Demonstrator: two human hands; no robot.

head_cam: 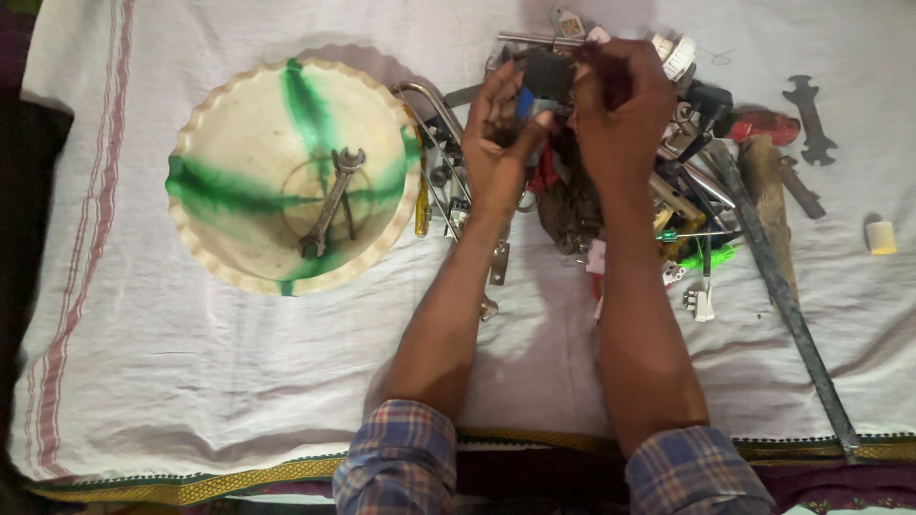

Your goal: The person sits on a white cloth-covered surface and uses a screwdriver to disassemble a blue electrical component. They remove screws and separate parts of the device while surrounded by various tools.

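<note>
- Dark small object (546, 74) with a blue bit beside it sits between the two hands, raised just over the heap of tools; what kind of thing it is cannot be told
- Left hand (504, 133) pinches it from the left, thumb and fingertips (540, 119) closed on its lower edge
- Right hand (620, 110) is clenched on it from the right, fingers curled in over the top
- Both forearms reach up from the near edge of the white cloth (191, 381); checked sleeves (401, 463) show at the bottom
- Heap of tools (668, 219) lies right under and to the right of the hands: metal rods, small white plugs, a green-bristled piece, a red-handled tool (763, 124)
- Long dark metal bar (782, 296) runs aslant from the heap down to the cloth's near right edge
- Wooden handle (766, 191) lies just beside that bar
- Flat spanner (811, 119) lies apart on the cloth at the far right
- Small pale yellow cylinder (882, 236) lies alone near the right edge
- Scalloped cream bowl (239, 229) with green streaks stands well left of the hands
- Open-ended wrench (329, 202) lies aslant in the bowl's bottom, with a thinner dark tool beside it
- Cloth has reddish stripes along its left side and a gold and green border at the near edge
</note>
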